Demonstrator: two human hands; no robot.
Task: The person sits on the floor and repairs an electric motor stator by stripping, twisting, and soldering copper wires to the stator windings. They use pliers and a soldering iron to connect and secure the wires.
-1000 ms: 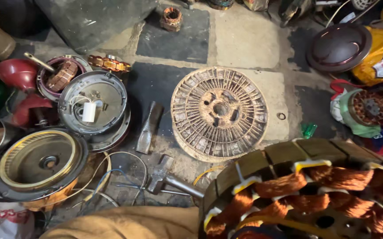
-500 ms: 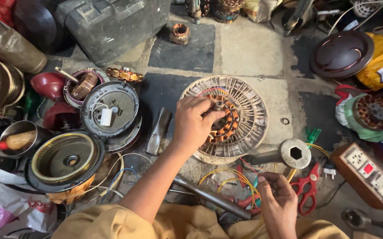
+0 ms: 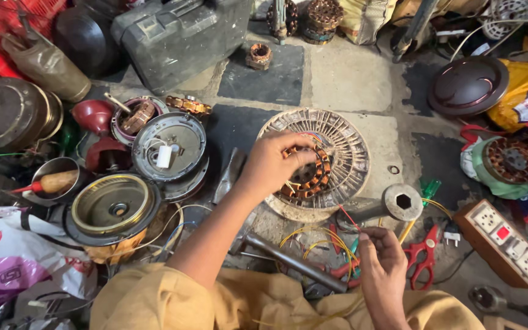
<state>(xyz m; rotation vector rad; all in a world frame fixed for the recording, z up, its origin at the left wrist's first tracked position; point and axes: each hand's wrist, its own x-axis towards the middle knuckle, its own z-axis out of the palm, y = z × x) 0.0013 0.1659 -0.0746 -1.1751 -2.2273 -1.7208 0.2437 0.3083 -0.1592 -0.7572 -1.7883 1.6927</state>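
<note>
A copper-wound stator (image 3: 314,178) rests on a round finned metal plate (image 3: 354,138) on the floor at centre. My left hand (image 3: 271,166) reaches in from the lower left and grips the stator's left side, hiding part of it. Thin red and yellow lead wires (image 3: 343,221) trail from the stator toward me. Low on the right, my right hand (image 3: 383,270) pinches these thin wires between thumb and fingertips, just below a grey socket spanner (image 3: 400,202).
Red-handled scissors (image 3: 423,257) and a white-and-brown power strip (image 3: 509,239) lie at right. A steel rod (image 3: 294,263) lies by my knees. Motor covers (image 3: 170,146) and a brass-rimmed housing (image 3: 113,206) crowd the left. A grey case (image 3: 178,36) stands behind, a dark dome cover (image 3: 468,85) far right.
A second ago the stator was close to the camera and no hands showed. It now sits on the finned plate under my left hand, and my right hand has closed on the wires.
</note>
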